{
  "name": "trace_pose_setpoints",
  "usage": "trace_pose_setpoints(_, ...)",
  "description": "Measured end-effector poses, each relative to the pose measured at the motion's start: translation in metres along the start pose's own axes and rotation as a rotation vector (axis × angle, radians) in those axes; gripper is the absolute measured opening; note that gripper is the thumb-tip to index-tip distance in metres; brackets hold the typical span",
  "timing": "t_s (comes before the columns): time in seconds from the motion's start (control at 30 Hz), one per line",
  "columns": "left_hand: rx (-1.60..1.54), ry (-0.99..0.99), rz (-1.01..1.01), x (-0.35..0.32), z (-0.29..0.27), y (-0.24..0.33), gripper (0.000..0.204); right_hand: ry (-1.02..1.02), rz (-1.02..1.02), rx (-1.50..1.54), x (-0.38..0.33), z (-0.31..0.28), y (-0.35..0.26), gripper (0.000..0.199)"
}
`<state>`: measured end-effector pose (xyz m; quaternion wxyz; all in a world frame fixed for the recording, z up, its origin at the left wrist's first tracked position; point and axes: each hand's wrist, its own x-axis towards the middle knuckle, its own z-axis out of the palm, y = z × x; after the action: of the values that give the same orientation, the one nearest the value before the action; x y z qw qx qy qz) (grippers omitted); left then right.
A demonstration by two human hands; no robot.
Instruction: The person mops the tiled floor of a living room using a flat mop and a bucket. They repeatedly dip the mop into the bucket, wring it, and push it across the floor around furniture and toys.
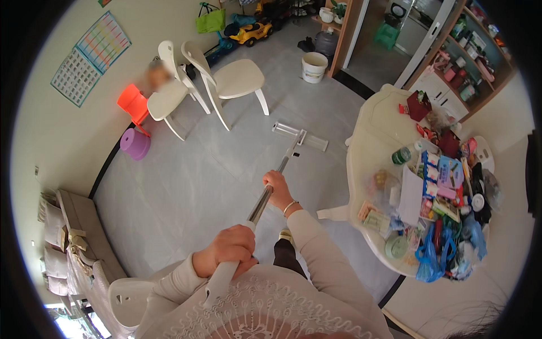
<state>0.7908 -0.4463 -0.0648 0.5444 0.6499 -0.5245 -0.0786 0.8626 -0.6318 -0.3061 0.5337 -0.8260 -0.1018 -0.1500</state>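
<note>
A flat mop point(259, 206) with a long metal pole slants forward from my body. My left hand point(228, 251) is closed around its pale grip near my chest. Farther along, my right hand point(276, 189), with a bracelet at the wrist, wraps the silver part of the pole. The wide, flat mop head point(317, 142) lies on the grey tiled floor point(186, 186), between the chairs and the table. The underside of the mop head is hidden.
A cream table point(375, 127) piled with packages and bags stands at right. Two white chairs point(240, 79) point(166, 103), a small red chair point(133, 104) and a purple stool point(135, 144) are at far left. A white bucket point(314, 68) stands by the doorway. A sofa point(84, 226) lines the left.
</note>
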Motion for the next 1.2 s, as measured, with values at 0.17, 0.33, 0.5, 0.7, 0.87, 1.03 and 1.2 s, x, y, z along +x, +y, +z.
trace_pose_setpoints(0.17, 0.013, 0.057, -0.048, 0.052, -0.011, -0.071, 0.023, 0.009, -0.026, -0.001, 0.074, -0.023, 0.063, 0.012)
trace_pose_setpoints(0.33, -0.011, 0.041, -0.069, 0.101, -0.042, -0.151, 0.021, -0.019, -0.018, -0.020, 0.156, -0.039, 0.131, 0.012)
trace_pose_setpoints(0.5, -0.089, 0.002, -0.013, 0.171, -0.103, -0.238, 0.023, -0.019, -0.010, -0.107, 0.255, -0.052, 0.185, 0.011)
trace_pose_setpoints(0.7, -0.055, -0.024, 0.044, 0.248, -0.175, -0.310, 0.022, 0.008, -0.015, -0.099, 0.359, -0.067, 0.223, 0.013)
trace_pose_setpoints(0.87, -0.076, -0.065, 0.012, 0.294, -0.204, -0.360, 0.017, 0.040, 0.002, -0.086, 0.423, -0.080, 0.260, 0.014)
trace_pose_setpoints(1.03, -0.065, -0.085, -0.018, 0.355, -0.222, -0.398, 0.021, 0.058, -0.018, -0.085, 0.478, -0.102, 0.305, 0.013)
trace_pose_setpoints(1.2, -0.121, 0.064, -0.106, 0.427, -0.252, -0.401, 0.020, 0.097, -0.076, -0.115, 0.539, -0.134, 0.314, 0.010)
